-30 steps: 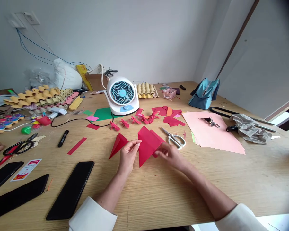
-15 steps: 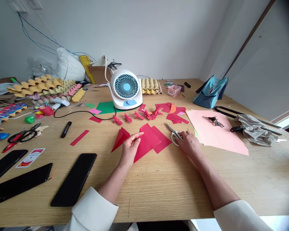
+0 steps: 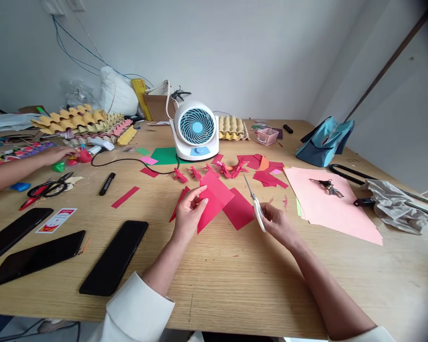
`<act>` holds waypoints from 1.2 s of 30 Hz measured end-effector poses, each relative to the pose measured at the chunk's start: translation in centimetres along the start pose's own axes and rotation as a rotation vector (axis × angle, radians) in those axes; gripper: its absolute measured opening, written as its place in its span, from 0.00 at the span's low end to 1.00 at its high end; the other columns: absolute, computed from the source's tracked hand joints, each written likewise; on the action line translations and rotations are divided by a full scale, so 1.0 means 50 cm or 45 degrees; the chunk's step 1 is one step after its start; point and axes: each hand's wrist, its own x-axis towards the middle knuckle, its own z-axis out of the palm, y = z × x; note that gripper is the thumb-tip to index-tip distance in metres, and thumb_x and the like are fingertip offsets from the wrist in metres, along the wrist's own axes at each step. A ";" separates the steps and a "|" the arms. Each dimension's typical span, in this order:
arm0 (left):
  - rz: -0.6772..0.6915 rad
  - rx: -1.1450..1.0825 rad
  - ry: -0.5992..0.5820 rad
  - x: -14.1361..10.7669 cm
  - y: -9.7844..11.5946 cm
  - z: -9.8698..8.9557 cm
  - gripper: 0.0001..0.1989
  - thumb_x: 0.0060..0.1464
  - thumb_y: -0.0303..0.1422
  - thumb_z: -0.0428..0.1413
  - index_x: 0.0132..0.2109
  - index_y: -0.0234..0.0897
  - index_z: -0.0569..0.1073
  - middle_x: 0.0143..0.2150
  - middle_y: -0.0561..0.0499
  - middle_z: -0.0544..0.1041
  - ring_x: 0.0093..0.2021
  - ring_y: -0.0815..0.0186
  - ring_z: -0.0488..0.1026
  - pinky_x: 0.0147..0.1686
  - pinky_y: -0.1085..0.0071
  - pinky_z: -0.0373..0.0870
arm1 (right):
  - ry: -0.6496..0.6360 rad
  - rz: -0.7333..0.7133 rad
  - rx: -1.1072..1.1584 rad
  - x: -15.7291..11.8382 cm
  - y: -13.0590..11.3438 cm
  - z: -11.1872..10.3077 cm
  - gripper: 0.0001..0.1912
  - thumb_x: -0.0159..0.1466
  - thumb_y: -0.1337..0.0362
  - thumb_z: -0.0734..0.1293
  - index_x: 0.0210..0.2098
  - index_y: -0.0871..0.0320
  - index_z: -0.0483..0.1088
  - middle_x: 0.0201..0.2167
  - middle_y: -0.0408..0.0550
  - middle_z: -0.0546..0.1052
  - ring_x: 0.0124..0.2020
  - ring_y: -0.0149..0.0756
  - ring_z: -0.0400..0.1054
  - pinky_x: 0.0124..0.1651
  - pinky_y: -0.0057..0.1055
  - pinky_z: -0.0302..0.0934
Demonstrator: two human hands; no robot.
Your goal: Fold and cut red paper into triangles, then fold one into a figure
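My left hand (image 3: 189, 213) pinches a red paper sheet (image 3: 216, 198) between thumb and fingers, lifted a little off the table. In my right hand (image 3: 276, 222) are white-handled scissors (image 3: 257, 209), raised with the blades pointing up and away. Another red sheet (image 3: 238, 209) lies flat between my hands, partly under the held one. A folded red piece (image 3: 174, 209) is half hidden behind my left hand. Several small red paper figures (image 3: 180, 175) stand in a row beyond the sheets.
A white fan (image 3: 197, 128) stands behind the figures. Three black phones (image 3: 114, 259), a marker (image 3: 107, 184) and black scissors (image 3: 50, 188) lie at left. Another person's hand (image 3: 62, 153) reaches in from the left. Pink paper (image 3: 331, 204) with keys and a blue bag (image 3: 324, 142) are at right.
The scissors have come up off the table in my right hand. My left hand has raised the red sheet. Another person's arm has entered at the left, and the view has shifted slightly.
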 end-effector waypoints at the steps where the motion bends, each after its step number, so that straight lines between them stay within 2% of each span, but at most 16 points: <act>1: 0.023 0.011 -0.003 0.002 0.005 -0.003 0.23 0.49 0.35 0.63 0.54 0.40 0.76 0.39 0.50 0.77 0.35 0.69 0.71 0.38 0.74 0.68 | -0.051 0.036 0.030 -0.004 -0.010 0.001 0.17 0.62 0.50 0.64 0.35 0.58 0.67 0.22 0.39 0.63 0.24 0.30 0.55 0.26 0.28 0.49; 5: 0.086 0.011 0.001 0.008 0.022 -0.014 0.24 0.49 0.35 0.63 0.55 0.40 0.75 0.43 0.49 0.77 0.38 0.67 0.71 0.41 0.73 0.68 | -0.328 0.098 0.112 -0.021 -0.041 -0.004 0.20 0.61 0.46 0.65 0.30 0.57 0.64 0.23 0.40 0.63 0.25 0.29 0.55 0.27 0.28 0.49; 9: 0.047 -0.041 0.011 0.010 0.025 -0.021 0.26 0.49 0.36 0.62 0.57 0.40 0.74 0.41 0.49 0.77 0.38 0.66 0.72 0.40 0.71 0.69 | -0.666 0.064 0.172 -0.033 -0.052 -0.006 0.21 0.62 0.45 0.63 0.31 0.57 0.64 0.24 0.42 0.66 0.26 0.31 0.59 0.29 0.28 0.54; 12: 0.031 -0.053 0.013 0.010 0.026 -0.023 0.26 0.49 0.35 0.62 0.57 0.40 0.73 0.40 0.49 0.77 0.37 0.67 0.72 0.40 0.72 0.70 | -0.779 0.088 0.166 -0.040 -0.058 -0.002 0.20 0.62 0.46 0.64 0.30 0.58 0.63 0.24 0.42 0.67 0.26 0.31 0.61 0.29 0.28 0.56; 22: 0.011 -0.040 -0.022 0.007 0.028 -0.019 0.26 0.49 0.33 0.62 0.57 0.41 0.73 0.47 0.48 0.78 0.42 0.65 0.73 0.43 0.71 0.70 | -0.839 0.134 0.311 -0.045 -0.075 0.007 0.25 0.60 0.41 0.64 0.31 0.59 0.64 0.23 0.42 0.66 0.24 0.29 0.62 0.26 0.27 0.57; 28: -0.065 -0.054 -0.091 -0.001 0.026 -0.014 0.28 0.49 0.33 0.62 0.59 0.41 0.72 0.40 0.49 0.79 0.37 0.64 0.75 0.37 0.71 0.71 | -0.849 0.166 0.342 -0.048 -0.071 0.017 0.28 0.59 0.38 0.63 0.33 0.60 0.66 0.22 0.42 0.68 0.22 0.29 0.63 0.23 0.26 0.56; 36: -0.103 -0.068 -0.121 -0.004 0.022 -0.011 0.29 0.49 0.33 0.62 0.59 0.42 0.72 0.34 0.51 0.79 0.35 0.64 0.75 0.37 0.69 0.72 | -0.838 0.198 0.387 -0.049 -0.067 0.024 0.29 0.59 0.37 0.63 0.34 0.60 0.67 0.19 0.40 0.67 0.19 0.28 0.62 0.20 0.25 0.52</act>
